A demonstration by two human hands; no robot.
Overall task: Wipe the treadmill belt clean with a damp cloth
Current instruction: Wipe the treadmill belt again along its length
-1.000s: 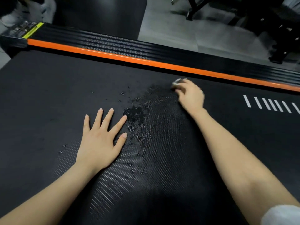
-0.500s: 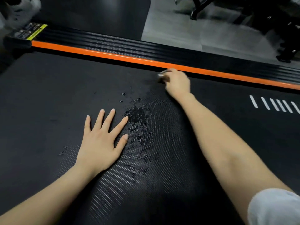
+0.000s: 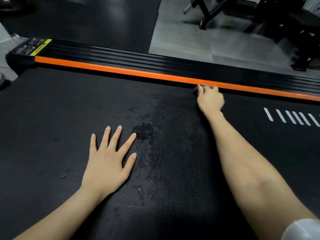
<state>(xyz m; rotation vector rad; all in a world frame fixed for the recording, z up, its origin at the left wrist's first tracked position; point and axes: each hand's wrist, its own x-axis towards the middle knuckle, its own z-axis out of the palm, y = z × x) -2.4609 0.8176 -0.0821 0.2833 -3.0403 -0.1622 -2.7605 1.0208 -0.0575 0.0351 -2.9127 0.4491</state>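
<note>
Now the right hand (image 3: pixel 210 100) has slid away from the person, across the treadmill belt (image 3: pixel 52 104). It sits right up against the orange strip (image 3: pixel 121 69) at the far edge. A second ago it was further back, near the top of the wet patch (image 3: pixel 149 130). Its fingers are curled over the cloth (image 3: pixel 205 86). Only a small pale bit of it peeks out past the fingertips, where the belt meets the strip.

The left hand (image 3: pixel 107 158) has not moved. It lies flat on the belt with its fingers spread and holds nothing.

I think one wipe has gone all the way to the edge. No belt is left in front of the grip, so the hand must come back or go sideways.

The wet patch and its small drops lie behind the grip and to its left, between the two hands. That part looks like it still needs wiping. The left hand rests just beside it and could get in the way there.

White stripes (image 3: pixel 292 116) are painted on the belt to the right of the grip. Just past the grip, beyond the orange strip, runs the black ribbed side rail (image 3: pixel 155 59). A yellow label (image 3: pixel 40 47) sits far off to the left. Well beyond the rail stands a black gym machine frame (image 3: pixel 209 13).
</note>
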